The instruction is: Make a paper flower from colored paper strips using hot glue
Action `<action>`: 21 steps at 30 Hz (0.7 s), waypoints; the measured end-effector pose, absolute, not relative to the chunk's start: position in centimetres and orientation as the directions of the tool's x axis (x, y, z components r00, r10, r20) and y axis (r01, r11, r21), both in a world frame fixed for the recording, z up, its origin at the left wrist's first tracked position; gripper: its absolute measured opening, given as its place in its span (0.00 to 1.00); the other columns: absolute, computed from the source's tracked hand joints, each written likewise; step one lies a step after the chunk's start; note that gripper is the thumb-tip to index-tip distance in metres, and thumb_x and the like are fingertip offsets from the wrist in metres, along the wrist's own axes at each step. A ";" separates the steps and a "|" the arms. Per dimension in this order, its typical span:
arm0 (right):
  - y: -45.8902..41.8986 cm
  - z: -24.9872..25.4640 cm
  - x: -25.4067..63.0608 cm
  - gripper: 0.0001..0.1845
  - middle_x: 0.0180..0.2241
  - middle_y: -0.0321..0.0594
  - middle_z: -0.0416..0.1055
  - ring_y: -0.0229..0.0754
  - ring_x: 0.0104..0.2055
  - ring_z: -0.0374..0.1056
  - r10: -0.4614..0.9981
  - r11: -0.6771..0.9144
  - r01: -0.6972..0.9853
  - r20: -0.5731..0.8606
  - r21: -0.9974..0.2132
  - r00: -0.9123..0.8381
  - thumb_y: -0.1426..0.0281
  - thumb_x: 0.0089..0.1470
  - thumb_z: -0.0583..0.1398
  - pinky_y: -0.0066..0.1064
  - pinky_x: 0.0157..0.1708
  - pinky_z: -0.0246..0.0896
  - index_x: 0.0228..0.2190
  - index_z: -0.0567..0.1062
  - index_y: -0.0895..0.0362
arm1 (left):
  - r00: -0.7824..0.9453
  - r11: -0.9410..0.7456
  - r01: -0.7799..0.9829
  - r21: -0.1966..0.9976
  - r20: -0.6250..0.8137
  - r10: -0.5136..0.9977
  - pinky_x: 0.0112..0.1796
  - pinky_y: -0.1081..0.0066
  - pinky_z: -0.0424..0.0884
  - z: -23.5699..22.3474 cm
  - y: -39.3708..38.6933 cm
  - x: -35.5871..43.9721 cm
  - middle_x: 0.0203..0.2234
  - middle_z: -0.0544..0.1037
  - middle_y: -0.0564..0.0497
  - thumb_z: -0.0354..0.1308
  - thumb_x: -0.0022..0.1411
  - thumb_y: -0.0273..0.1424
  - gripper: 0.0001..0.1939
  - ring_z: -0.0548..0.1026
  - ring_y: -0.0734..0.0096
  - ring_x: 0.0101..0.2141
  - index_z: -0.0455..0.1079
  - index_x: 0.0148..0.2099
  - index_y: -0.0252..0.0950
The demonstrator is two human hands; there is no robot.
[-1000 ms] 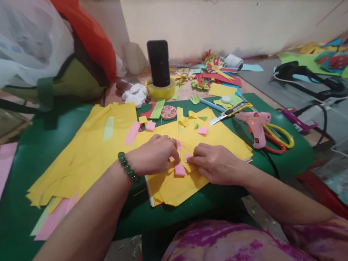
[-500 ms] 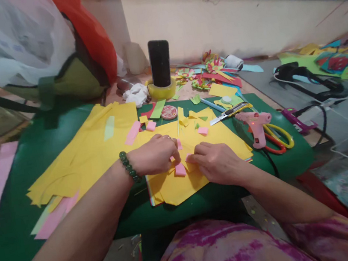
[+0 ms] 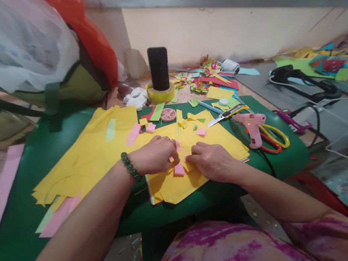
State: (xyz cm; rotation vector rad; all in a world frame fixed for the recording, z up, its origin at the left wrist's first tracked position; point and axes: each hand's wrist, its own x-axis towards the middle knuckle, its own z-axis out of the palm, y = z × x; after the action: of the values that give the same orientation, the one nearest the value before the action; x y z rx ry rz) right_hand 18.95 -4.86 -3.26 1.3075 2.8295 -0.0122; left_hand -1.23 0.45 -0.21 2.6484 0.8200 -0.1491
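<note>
Over a stack of yellow paper (image 3: pixel 176 193), my two hands work close together. My left hand (image 3: pixel 156 155), with a green bead bracelet (image 3: pixel 130 167) at the wrist, has its fingers closed and pointing down, a bit of pink paper showing at the tips. My right hand (image 3: pixel 214 161) pinches a small pink paper piece (image 3: pixel 186 158) at its edge; the fingers hide most of it. Between and below the fingertips lies a folded pink paper piece (image 3: pixel 178 170). Another pink square (image 3: pixel 201 132) rests beyond my right hand.
A pink glue gun (image 3: pixel 253 128), scissors (image 3: pixel 278 135) and a box cutter (image 3: pixel 226 115) lie at the right. A phone (image 3: pixel 159 68) stands in a tape roll (image 3: pixel 162 94) behind. Paper flowers (image 3: pixel 212 69) sit at the back; a bag (image 3: pixel 80 85) fills the left.
The camera view has shifted slightly. Both hands stay almost in the same place over the yellow paper, fingers still closed.
</note>
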 end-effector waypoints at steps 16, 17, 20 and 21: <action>-5.1 -2.5 18.4 0.15 0.34 0.45 0.72 0.43 0.39 0.64 0.808 0.583 0.812 -0.123 0.025 -0.577 0.76 0.62 0.55 0.30 0.26 0.45 0.43 0.80 0.54 | 0.808 -0.775 0.586 0.238 -0.243 0.536 0.46 0.63 0.63 0.3 0.2 -0.9 0.42 0.80 0.46 0.54 0.53 0.20 0.19 0.73 0.61 0.43 0.82 0.39 0.43; -5.1 -2.4 18.4 0.16 0.35 0.46 0.72 0.43 0.39 0.64 0.810 0.580 0.815 -0.123 0.024 -0.573 0.76 0.62 0.55 0.30 0.26 0.46 0.44 0.80 0.53 | 0.807 -0.776 0.587 0.232 -0.244 0.537 0.45 0.64 0.63 0.2 0.2 -0.9 0.42 0.80 0.46 0.54 0.53 0.20 0.19 0.74 0.61 0.42 0.82 0.39 0.43; -5.2 -2.4 18.7 0.16 0.35 0.45 0.72 0.43 0.38 0.66 0.812 0.577 0.816 -0.088 -0.027 -0.577 0.75 0.61 0.54 0.29 0.27 0.51 0.43 0.80 0.53 | 0.813 -0.787 0.578 0.214 -0.236 0.533 0.46 0.64 0.64 0.1 0.2 -0.9 0.40 0.80 0.46 0.54 0.52 0.19 0.21 0.74 0.61 0.42 0.82 0.40 0.42; -5.3 -2.5 19.0 0.16 0.35 0.45 0.72 0.43 0.38 0.67 0.816 0.573 0.817 -0.048 -0.063 -0.576 0.76 0.60 0.54 0.29 0.28 0.53 0.42 0.80 0.54 | 0.819 -0.790 0.571 0.222 -0.224 0.528 0.46 0.64 0.64 0.1 0.3 -1.0 0.39 0.81 0.47 0.53 0.51 0.18 0.21 0.74 0.62 0.42 0.82 0.39 0.42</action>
State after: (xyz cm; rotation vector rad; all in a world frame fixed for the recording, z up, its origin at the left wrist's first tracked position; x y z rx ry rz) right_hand 19.04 -5.30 -2.45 1.4408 2.7736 -0.1219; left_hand -1.01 0.30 0.13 2.7229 0.8413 -0.2174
